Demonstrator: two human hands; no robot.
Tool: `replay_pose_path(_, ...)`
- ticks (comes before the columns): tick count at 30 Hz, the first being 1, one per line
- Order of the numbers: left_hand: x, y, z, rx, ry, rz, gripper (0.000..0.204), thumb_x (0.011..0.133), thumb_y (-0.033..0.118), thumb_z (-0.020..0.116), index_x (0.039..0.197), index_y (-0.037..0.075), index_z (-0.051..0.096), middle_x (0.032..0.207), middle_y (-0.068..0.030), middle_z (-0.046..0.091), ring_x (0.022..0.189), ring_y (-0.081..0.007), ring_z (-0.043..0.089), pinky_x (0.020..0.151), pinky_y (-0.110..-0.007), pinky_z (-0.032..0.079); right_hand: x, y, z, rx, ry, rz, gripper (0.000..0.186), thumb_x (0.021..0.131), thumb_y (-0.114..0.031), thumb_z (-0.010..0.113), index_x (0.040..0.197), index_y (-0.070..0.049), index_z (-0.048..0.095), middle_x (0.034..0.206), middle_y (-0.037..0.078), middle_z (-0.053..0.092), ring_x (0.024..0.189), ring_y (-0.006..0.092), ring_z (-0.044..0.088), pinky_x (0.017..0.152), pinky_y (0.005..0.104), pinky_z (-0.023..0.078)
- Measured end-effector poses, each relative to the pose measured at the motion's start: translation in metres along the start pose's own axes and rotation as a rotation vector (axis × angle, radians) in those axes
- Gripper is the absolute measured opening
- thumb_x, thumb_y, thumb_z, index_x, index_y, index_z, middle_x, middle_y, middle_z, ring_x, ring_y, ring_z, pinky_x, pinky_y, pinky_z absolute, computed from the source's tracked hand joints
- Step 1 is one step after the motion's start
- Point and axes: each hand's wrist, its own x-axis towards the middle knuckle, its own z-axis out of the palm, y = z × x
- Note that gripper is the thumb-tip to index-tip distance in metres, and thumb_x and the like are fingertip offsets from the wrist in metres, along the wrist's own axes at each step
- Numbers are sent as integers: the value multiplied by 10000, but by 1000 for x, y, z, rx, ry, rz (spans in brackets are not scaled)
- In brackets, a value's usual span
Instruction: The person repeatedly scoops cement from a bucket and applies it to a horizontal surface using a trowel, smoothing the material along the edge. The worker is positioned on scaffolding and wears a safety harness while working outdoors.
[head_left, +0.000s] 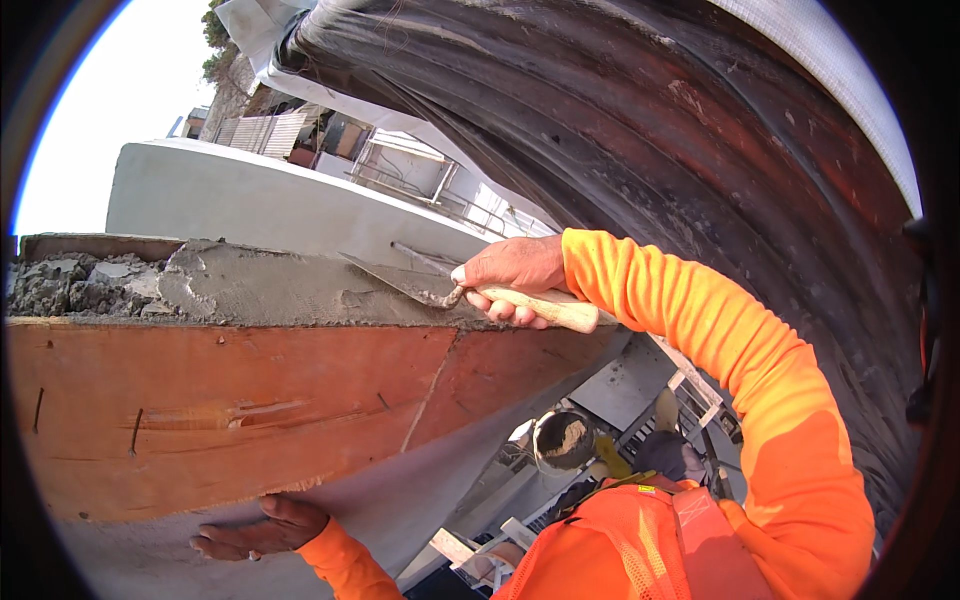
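Above the reddish board (250, 400), the right hand (515, 268) has its fingers closed around a wooden-handled trowel (545, 306), apparently to hold its blade low and angled over the grey mortar (270, 285); blade contact cannot be confirmed. At the board's lower edge, the left hand (268, 530) appears empty, fingers loosely extended near the pale wall (370, 500), presumably for balance; whether it touches is unclear.

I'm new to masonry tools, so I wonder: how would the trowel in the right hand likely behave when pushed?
The trowel is probably fairly stiff, as its blade looks like straight metal. Its slim wooden handle suggests modest weight. Grey residue near the neck hints it may drag slightly.
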Motion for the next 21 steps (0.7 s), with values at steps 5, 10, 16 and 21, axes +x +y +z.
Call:
replay_pose_path(5, -1, -1, 0, 0, -2, 9, 867, 1078, 608, 414, 1662, 0, 212, 1697, -284, 199, 1558, -486, 184, 1233, -683, 188, -47, -31, 35, -176, -84, -165, 468, 1081, -506, 480, 845, -108, 555, 673, -13, 549, 499, 85, 535, 448, 275, 476)
replay_pose_path(10, -3, -5, 4, -2, 12, 0, 855, 1067, 608, 443, 1646, 6, 261, 1688, -292, 213, 1540, -498, 213, 1226, -688, 194, -107, 8, 49, -78, -119, -197, 454, 1104, -444, 534, 878, -58, 612, 676, -17, 560, 537, 62, 544, 484, 235, 456)
replay_pose_path(16, -16, -3, 18, -85, 48, -72, 770, 1066, 560, 491, 1604, 26, 354, 1669, -283, 293, 1556, -482, 203, 1232, -681, 185, -177, 229, 21, 75, 471, 165, 407, 1089, -404, 558, 928, -45, 658, 684, -15, 558, 537, 66, 504, 508, 230, 445)
replay_pose_path(21, -17, 5, -1, -65, -53, -21, 782, 1058, 595, 466, 1592, 31, 380, 1671, -281, 298, 1553, -495, 211, 1221, -688, 186, -262, 449, 32, -654, 1056, 920, 519, 1018, -454, 561, 1187, 19, 694, 1063, 215, 755, 1001, 365, 737, 902, 469, 561)
